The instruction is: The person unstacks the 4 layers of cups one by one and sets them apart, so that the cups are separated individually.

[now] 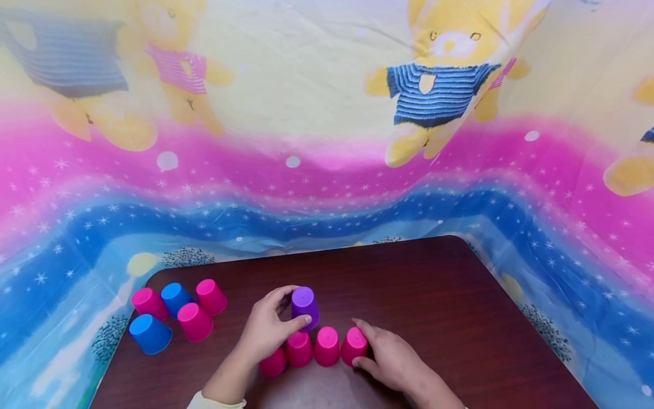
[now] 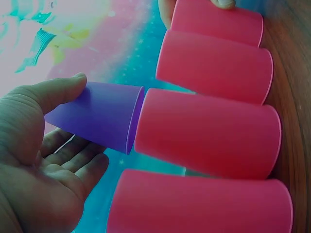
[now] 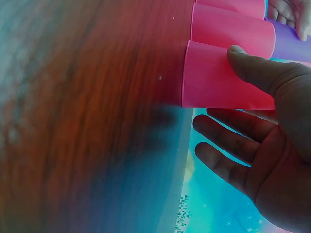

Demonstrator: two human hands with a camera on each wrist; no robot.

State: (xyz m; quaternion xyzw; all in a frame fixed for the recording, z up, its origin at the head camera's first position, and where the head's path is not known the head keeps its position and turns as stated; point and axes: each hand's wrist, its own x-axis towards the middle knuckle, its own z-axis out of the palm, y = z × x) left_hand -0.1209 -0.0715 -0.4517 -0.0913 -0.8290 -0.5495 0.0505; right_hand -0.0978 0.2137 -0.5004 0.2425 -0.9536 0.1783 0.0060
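My left hand (image 1: 264, 329) holds an upside-down purple cup (image 1: 304, 301) between thumb and fingers. In the left wrist view, the wide rim of the purple cup (image 2: 109, 114) is right at the top of one upside-down pink cup (image 2: 209, 131) in a row of several. The far right of that row is a pink cup (image 1: 354, 347) which my right hand (image 1: 393, 357) grips, thumb on the near side and fingers behind. Between the hands stands another pink cup (image 1: 327, 346). The leftmost pink cup (image 1: 273, 362) is partly hidden by my left wrist.
At the left of the dark wooden table (image 1: 439, 295), two blue cups, one nearer (image 1: 150, 334) and one farther back (image 1: 176, 298), stand upside down among three pink cups (image 1: 196, 322). A printed cloth with bears (image 1: 327, 170) hangs around the table's far and side edges.
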